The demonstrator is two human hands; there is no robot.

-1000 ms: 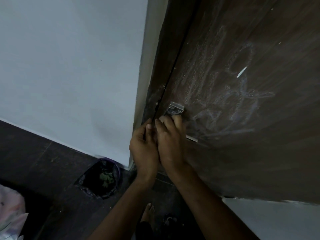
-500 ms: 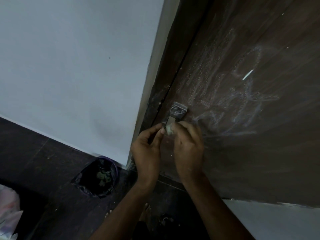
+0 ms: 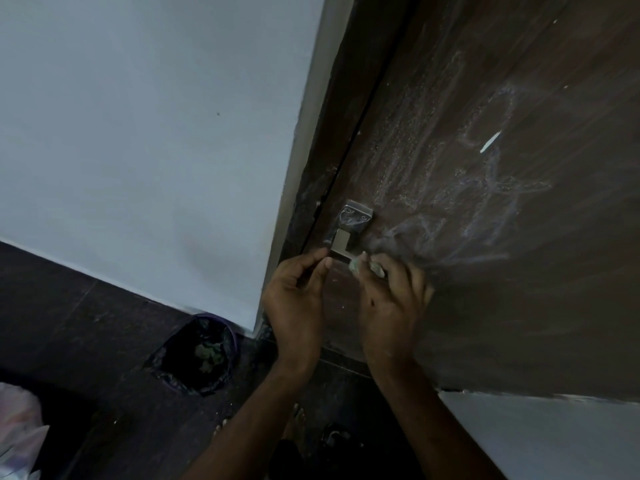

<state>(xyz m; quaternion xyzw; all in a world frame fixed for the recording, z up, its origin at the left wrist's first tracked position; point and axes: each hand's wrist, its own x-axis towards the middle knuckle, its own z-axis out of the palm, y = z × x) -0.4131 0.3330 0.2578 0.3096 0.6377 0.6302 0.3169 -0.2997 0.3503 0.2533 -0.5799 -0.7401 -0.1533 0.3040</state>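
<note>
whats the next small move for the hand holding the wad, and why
Probably lift the right hand and its pale wad onto the metal latch and rub: the wad sits just beside its lower end, and the left hand is there too.

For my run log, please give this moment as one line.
left hand pinches metal latch lower end | right hand holds pale wad beside latch | door chalk-marked

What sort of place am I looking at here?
Probably a home doorway: a dark wooden door scribbled with chalk, its metal latch, and a bag-lined bin on the floor beside a white wall.
</note>
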